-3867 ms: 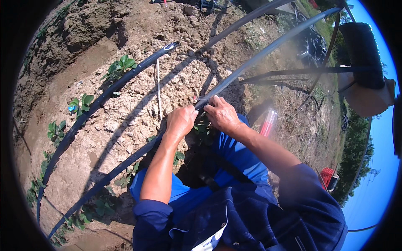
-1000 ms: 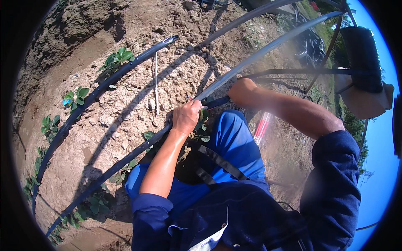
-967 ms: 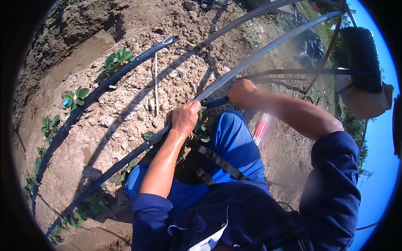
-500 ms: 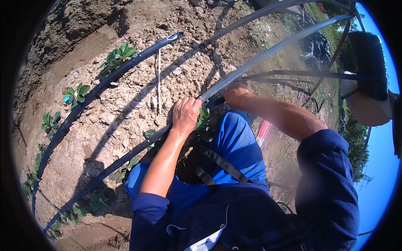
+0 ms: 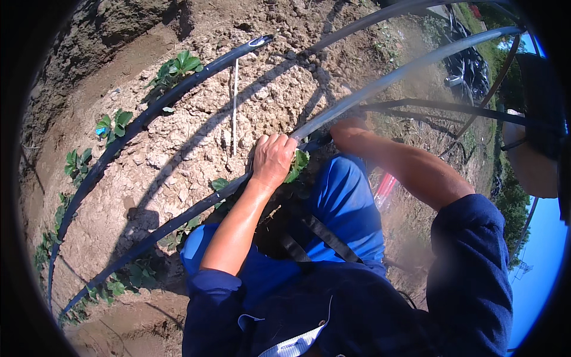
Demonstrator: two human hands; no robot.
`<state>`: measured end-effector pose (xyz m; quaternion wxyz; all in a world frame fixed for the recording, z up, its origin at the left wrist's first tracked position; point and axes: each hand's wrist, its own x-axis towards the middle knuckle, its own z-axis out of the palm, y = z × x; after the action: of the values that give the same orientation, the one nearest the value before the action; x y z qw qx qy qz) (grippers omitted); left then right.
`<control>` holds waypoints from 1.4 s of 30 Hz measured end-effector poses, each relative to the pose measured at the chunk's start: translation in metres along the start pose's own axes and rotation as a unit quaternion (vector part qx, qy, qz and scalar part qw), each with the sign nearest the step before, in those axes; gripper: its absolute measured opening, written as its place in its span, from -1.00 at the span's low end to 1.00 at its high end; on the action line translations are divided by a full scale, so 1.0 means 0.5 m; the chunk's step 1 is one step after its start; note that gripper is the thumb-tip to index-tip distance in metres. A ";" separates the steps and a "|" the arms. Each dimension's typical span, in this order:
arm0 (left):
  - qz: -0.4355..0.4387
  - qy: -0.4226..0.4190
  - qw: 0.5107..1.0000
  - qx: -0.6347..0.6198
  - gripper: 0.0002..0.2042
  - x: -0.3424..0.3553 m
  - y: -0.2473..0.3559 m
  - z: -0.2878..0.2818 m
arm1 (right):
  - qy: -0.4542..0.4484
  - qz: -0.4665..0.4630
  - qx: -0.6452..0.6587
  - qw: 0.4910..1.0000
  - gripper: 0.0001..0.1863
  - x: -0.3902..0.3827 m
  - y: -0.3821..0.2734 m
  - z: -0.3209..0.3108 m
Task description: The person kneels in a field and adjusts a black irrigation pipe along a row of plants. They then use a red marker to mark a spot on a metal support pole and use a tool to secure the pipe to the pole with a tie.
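Observation:
My left hand [image 5: 275, 159] is closed around a black irrigation hose [image 5: 172, 226], close to the lower end of a grey hoop pipe [image 5: 380, 83]. A short stretch of the same hose [image 5: 315, 143] shows between my hands. Just beyond the pipe, my right hand [image 5: 350, 130] is curled at that stretch; its fingertips are mostly hidden. Green leaves of a low plant [image 5: 298, 165] poke out beside my left wrist. My blue-trousered knee [image 5: 342, 190] is bent close under my right forearm.
A second black hose [image 5: 137, 125] with an open end lies along a row of leafy plants [image 5: 178, 65]. A thin pale stick [image 5: 235, 107] lies on the cloddy soil [image 5: 196, 131]. More hoop pipes [image 5: 440, 107] cross at right, near black plastic sheeting [image 5: 467, 65]. A red-and-clear object [image 5: 385, 189] lies beside my knee.
The view has shifted slightly, so the scene sits a little farther right. Both hands keep nearly the same places at the hose and pipe.

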<state>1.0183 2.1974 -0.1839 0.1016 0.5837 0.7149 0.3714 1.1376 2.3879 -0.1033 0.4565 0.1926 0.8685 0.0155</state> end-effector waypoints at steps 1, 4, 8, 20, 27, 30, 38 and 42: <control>0.000 -0.001 1.000 0.002 -0.97 0.003 0.000 0.000 | 0.004 -0.001 0.004 1.000 -0.77 0.001 0.004 0.001; 0.004 0.001 1.000 -0.003 -0.97 0.005 0.004 0.000 | 0.012 0.051 0.027 0.998 -0.76 0.005 -0.001 0.009; 0.003 -0.001 1.000 -0.006 -0.96 0.005 0.000 -0.004 | -0.015 0.029 -0.001 0.999 -0.76 0.004 -0.002 -0.002; 0.007 -0.032 0.999 -0.018 -0.96 0.003 0.013 -0.025 | -0.006 0.066 0.075 0.995 -0.77 0.017 -0.017 0.035; 0.007 0.003 1.000 0.024 -0.84 -0.007 0.012 -0.101 | 0.062 0.054 0.103 0.991 -0.76 0.094 -0.025 0.040; 0.007 0.060 0.998 -0.025 -0.87 -0.005 0.083 -0.124 | 0.083 -0.001 0.074 0.994 -0.79 0.129 0.089 0.171; -0.210 0.101 0.970 0.064 -0.81 -0.102 -0.002 -0.240 | 0.141 -0.035 0.006 0.989 -0.83 0.063 0.005 0.089; -0.228 0.082 0.965 0.106 -0.72 -0.062 -0.028 -0.233 | 0.221 0.031 0.131 0.966 -0.78 -0.015 -0.046 0.028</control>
<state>0.9496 2.1204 -0.1200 0.0626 0.3806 0.8700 0.3072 1.1453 2.3618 -0.1104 0.2227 0.2697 0.9359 -0.0423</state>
